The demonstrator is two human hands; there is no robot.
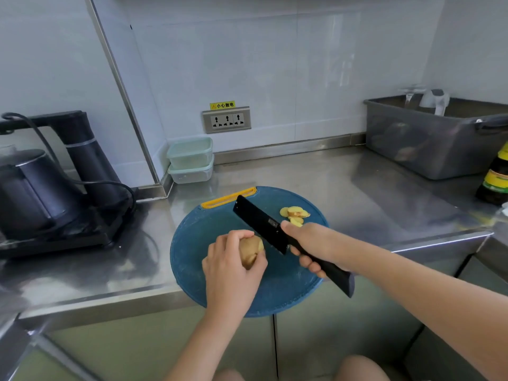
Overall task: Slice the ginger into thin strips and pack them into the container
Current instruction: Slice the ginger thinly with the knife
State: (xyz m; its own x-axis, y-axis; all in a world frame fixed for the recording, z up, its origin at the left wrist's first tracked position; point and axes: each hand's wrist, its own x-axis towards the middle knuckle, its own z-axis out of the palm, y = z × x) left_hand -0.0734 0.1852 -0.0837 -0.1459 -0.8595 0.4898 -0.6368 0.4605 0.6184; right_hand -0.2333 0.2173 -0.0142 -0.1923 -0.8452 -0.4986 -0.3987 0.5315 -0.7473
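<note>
A round blue cutting board (192,259) with a yellow handle slot lies on the steel counter. My left hand (233,273) grips a tan ginger piece (250,250) on the board. My right hand (313,248) holds a black cleaver (261,224) by its handle, with the blade angled up just right of the ginger. Several cut ginger slices (294,215) lie at the board's far right. Two stacked clear containers (191,160) with pale green lids stand against the back wall.
A black kettle set (55,188) with a cord fills the counter's left. A grey plastic bin (434,138) stands at the back right, a dark sauce bottle (496,177) at the right edge. A wall socket (226,120) sits above the counter.
</note>
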